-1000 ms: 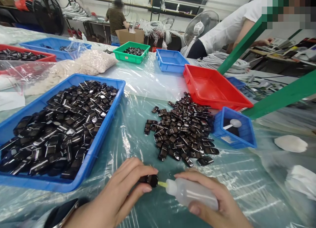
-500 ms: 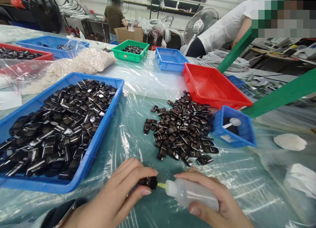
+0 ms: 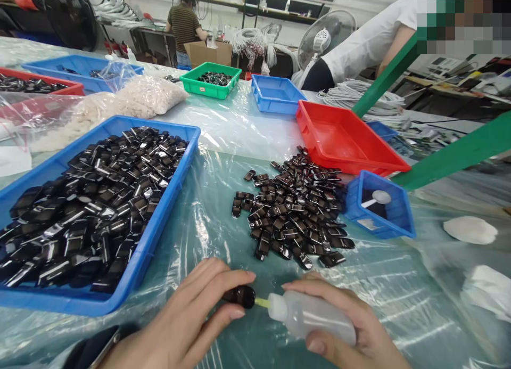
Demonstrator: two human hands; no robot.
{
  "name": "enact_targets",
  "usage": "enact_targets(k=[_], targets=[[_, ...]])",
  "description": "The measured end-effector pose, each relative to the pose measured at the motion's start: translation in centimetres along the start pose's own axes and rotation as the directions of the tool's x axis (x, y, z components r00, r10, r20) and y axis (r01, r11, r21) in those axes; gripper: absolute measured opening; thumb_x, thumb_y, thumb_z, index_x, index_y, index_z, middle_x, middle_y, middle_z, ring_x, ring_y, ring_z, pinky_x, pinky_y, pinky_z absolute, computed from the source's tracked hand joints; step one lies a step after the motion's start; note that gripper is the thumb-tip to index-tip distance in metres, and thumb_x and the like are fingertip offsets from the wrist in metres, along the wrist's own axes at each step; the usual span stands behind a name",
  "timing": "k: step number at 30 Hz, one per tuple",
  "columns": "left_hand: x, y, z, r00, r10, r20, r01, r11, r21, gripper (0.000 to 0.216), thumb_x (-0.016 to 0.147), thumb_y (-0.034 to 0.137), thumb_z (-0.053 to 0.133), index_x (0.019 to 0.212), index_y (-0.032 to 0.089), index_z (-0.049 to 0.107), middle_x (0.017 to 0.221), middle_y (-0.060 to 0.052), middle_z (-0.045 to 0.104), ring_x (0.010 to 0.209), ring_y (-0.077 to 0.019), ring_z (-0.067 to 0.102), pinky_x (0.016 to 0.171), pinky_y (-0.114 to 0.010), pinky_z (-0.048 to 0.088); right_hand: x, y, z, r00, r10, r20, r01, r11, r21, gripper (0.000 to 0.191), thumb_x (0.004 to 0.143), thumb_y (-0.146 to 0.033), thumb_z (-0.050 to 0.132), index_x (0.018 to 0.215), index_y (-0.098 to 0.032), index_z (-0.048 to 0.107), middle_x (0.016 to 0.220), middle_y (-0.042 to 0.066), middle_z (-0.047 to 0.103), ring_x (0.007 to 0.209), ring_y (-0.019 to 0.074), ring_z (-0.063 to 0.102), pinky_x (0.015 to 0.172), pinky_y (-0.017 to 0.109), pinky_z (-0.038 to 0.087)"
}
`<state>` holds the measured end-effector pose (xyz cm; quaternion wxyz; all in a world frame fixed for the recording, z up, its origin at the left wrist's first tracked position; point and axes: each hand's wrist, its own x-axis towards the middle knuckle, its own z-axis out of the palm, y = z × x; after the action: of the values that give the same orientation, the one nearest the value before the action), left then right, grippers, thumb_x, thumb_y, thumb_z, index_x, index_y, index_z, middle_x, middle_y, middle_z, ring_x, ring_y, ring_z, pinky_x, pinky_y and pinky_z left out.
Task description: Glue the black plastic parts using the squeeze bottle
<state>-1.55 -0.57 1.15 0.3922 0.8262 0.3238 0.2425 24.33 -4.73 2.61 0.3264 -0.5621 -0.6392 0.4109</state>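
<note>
My left hand (image 3: 195, 310) is closed on a small glossy black plastic part (image 3: 241, 296), pinched between thumb and fingers. In my right hand (image 3: 343, 310) lies a translucent squeeze bottle (image 3: 311, 316) with a white cap, tipped on its side. Its thin yellow-green nozzle (image 3: 261, 302) points left, its tip at the end of the black part; whether it touches or goes in I cannot tell. Beyond my hands a loose pile of similar black parts (image 3: 287, 209) lies on the plastic-covered table.
A blue tray (image 3: 171, 198) heaped with black parts stands at left. Right of the pile are a small blue bin (image 3: 367, 228) with a white scoop (image 3: 377, 199) and a red tray (image 3: 347, 140). A green bar (image 3: 459, 150) slants at right. Another person's arm (image 3: 371, 36) reaches behind.
Both hands keep nearly the same hold and place. The black part looks slightly turned in my left fingers. The view has shifted very slightly.
</note>
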Motion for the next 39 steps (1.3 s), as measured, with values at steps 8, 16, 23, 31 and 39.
enact_targets(k=[8,16,23,31,39], targets=[[0.5,-0.1,0.1,1.0,0.016,-0.015,-0.016,1.0,0.0,0.025,0.1,0.014,0.045,0.123,0.023,0.05,0.102,-0.003,0.061,0.09,-0.0178,0.059,0.082,-0.027,0.048,-0.1,0.0,0.2,0.997,-0.037,-0.063,0.037,0.999,-0.005,0.032,0.071,-0.035,0.078,0.102,-0.041,0.074,0.092,-0.002,0.075,0.078,0.0192,0.071,0.062,0.024,0.057],[0.1,-0.2,-0.1,0.999,-0.014,0.029,0.015,1.0,-0.019,0.035,0.1,0.014,0.043,0.132,0.027,0.046,0.113,-0.004,0.053,0.103,-0.0181,0.054,0.09,-0.026,0.046,-0.2,0.7,0.2,0.995,-0.086,-0.057,0.08,0.991,-0.107,0.036,0.071,-0.037,0.08,0.107,-0.04,0.072,0.095,0.0,0.075,0.084,0.0209,0.072,0.064,0.025,0.06],[0.1,-0.1,-0.1,1.0,-0.013,0.018,0.013,1.0,-0.014,0.038,0.1,0.014,0.045,0.135,0.027,0.041,0.116,-0.004,0.054,0.104,-0.0172,0.055,0.093,-0.024,0.045,0.0,0.7,-0.1,0.964,-0.25,-0.091,0.229,0.953,-0.198,0.04,0.073,-0.045,0.078,0.111,-0.045,0.069,0.087,-0.003,0.076,0.081,0.0211,0.071,0.068,0.028,0.059],[0.0,-0.3,0.0,1.0,0.02,0.018,-0.02,0.999,-0.037,0.035,0.1,0.015,0.045,0.133,0.027,0.043,0.113,-0.003,0.054,0.102,-0.0174,0.054,0.089,-0.024,0.047,0.3,0.7,0.0,0.96,-0.266,-0.081,0.249,0.951,-0.182,0.037,0.075,-0.05,0.074,0.112,-0.046,0.069,0.08,-0.002,0.074,0.077,0.023,0.071,0.065,0.032,0.061],[0.1,-0.3,0.2,1.0,0.026,-0.016,-0.026,0.999,-0.046,0.028,0.101,0.017,0.045,0.128,0.025,0.047,0.11,-0.005,0.056,0.098,-0.018,0.056,0.086,-0.026,0.048,0.3,0.2,-0.1,0.969,-0.225,-0.104,0.202,0.96,-0.193,0.041,0.069,-0.04,0.082,0.108,-0.048,0.071,0.078,-0.004,0.075,0.075,0.0203,0.072,0.067,0.028,0.062]])
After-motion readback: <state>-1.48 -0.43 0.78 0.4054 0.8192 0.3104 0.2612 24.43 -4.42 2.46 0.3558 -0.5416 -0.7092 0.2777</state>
